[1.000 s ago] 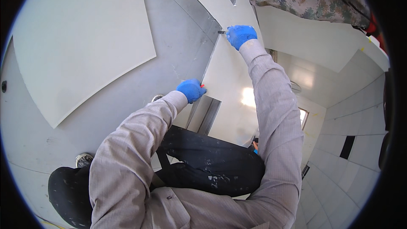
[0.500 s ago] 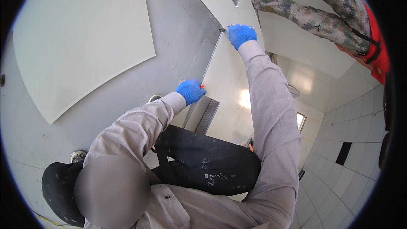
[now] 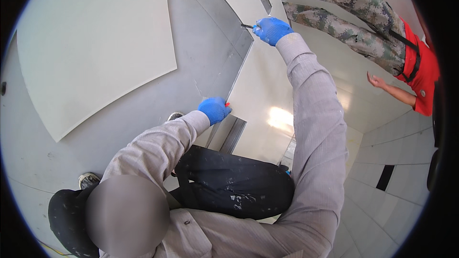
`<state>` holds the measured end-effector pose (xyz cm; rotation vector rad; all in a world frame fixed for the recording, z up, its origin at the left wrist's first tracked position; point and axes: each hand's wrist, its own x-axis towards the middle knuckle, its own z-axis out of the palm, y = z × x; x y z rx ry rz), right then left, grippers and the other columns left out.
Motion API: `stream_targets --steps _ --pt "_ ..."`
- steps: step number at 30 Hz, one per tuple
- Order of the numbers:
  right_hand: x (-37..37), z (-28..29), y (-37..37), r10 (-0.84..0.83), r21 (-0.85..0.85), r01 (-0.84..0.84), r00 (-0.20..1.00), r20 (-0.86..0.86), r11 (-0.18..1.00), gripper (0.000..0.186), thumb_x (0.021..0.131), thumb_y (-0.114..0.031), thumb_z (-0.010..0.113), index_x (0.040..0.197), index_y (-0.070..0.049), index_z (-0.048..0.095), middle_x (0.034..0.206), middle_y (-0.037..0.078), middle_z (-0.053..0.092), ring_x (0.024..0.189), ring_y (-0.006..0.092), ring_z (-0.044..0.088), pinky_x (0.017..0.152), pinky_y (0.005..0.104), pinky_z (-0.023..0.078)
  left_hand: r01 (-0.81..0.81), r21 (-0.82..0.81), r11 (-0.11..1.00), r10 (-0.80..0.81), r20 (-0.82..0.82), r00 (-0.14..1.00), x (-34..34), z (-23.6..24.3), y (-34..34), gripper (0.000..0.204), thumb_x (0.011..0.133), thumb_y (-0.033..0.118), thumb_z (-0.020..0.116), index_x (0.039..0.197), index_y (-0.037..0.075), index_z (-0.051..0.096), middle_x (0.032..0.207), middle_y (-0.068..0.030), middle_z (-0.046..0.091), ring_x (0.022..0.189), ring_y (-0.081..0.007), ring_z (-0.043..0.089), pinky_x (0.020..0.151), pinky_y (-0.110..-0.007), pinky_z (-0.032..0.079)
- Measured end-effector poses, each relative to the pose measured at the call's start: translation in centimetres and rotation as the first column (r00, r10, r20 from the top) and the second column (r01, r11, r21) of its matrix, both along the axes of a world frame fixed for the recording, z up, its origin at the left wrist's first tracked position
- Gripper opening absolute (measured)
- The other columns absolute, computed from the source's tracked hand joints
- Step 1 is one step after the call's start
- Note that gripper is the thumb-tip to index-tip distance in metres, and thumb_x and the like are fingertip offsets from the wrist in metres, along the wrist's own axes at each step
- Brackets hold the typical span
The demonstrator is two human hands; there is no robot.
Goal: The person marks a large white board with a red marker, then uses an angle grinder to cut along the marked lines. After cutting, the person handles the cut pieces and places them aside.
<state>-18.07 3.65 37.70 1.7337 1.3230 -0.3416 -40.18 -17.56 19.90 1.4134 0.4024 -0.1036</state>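
Both my hands wear blue knit gloves. My right hand [image 3: 272, 30] is closed on a slim dark tool [image 3: 246, 26], whose narrow end sticks out to the left over the edge of a cream-white panel [image 3: 263, 74]. Its exact kind is hard to make out. Farther down the same edge, my left hand [image 3: 213, 110] is closed, fingers at the panel's near left corner. A small red tip [image 3: 227, 104] pokes out between those fingers; the rest of that item is hidden by the glove.
A large pale sheet [image 3: 95, 48] lies at the left on the grey floor [image 3: 201, 57]. Grooved dark strips [image 3: 233, 136] sit beside my bent knee [image 3: 239, 181]. A person in camouflage trousers [image 3: 354, 24] and red top stands at upper right, one bare hand [image 3: 376, 80] hanging down.
My right hand has shifted slightly up with the tool, which now shows more of its length. The other person's bare hand has come into view. My left hand stays nearly in place.
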Motion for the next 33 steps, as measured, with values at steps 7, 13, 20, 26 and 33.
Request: stream_targets --steps 7,13,20,26,33 --pt "1.7 -1.5 -4.9 0.05 -0.067 -0.04 0.988 0.149 0.997 0.033 0.1 -0.033 0.053 0.113 -0.011 0.074 0.116 0.018 0.074 0.111 0.0357 0.071 0.095 0.0507 0.057 -0.026 0.011 1.0 0.025 0.004 1.0 -0.5 0.4 -0.1 0.048 0.092 0.05 0.065 0.097 0.003 0.076 0.093 -0.0247 0.074 0.089 -0.0442 0.071 0.082 -0.053 0.056" --pt "1.7 -1.2 -4.0 0.074 -0.084 -0.062 0.987 0.141 0.995 0.033 0.101 -0.032 0.052 0.117 -0.012 0.073 0.118 0.017 0.074 0.111 0.0354 0.071 0.096 0.0499 0.056 -0.035 -0.005 0.999 0.035 0.005 0.999 -0.3 -0.2 -0.2 0.048 0.092 0.051 0.066 0.095 0.004 0.076 0.092 -0.0252 0.073 0.09 -0.0448 0.071 0.082 -0.053 0.056" --pt "3.4 -3.1 -5.1 0.015 -0.117 0.008 0.982 0.19 0.993 0.033 0.099 -0.029 0.054 0.115 -0.012 0.077 0.118 0.017 0.075 0.111 0.036 0.072 0.096 0.049 0.057 -0.045 0.021 0.999 0.045 0.031 0.999 -0.9 0.8 0.3 0.048 0.091 0.05 0.067 0.095 0.004 0.077 0.093 -0.0252 0.073 0.09 -0.0449 0.071 0.082 -0.053 0.056" --pt "2.4 -2.4 -5.6 -0.02 -0.174 0.026 0.999 0.035 0.984 0.027 0.094 -0.018 0.062 0.114 -0.008 0.077 0.104 0.018 0.076 0.096 0.0335 0.075 0.083 0.0445 0.06 0.008 -0.02 1.0 -0.007 0.023 1.0 -1.4 1.5 0.6 0.049 0.092 0.051 0.067 0.101 0.004 0.076 0.095 -0.0246 0.074 0.089 -0.0444 0.071 0.08 -0.054 0.056" --pt "-3.4 5.2 -6.8 -0.419 -0.068 0.452 0.747 -0.516 0.889 0.032 0.089 -0.021 0.069 0.116 -0.005 0.074 0.084 0.011 0.07 0.065 0.0195 0.065 0.065 0.0362 0.056 -0.019 0.395 0.919 -0.028 0.113 0.993 -3.6 -4.1 7.3 0.03 0.097 0.035 0.062 0.109 0.01 0.074 0.095 -0.021 0.075 0.085 -0.0439 0.071 0.072 -0.051 0.057"
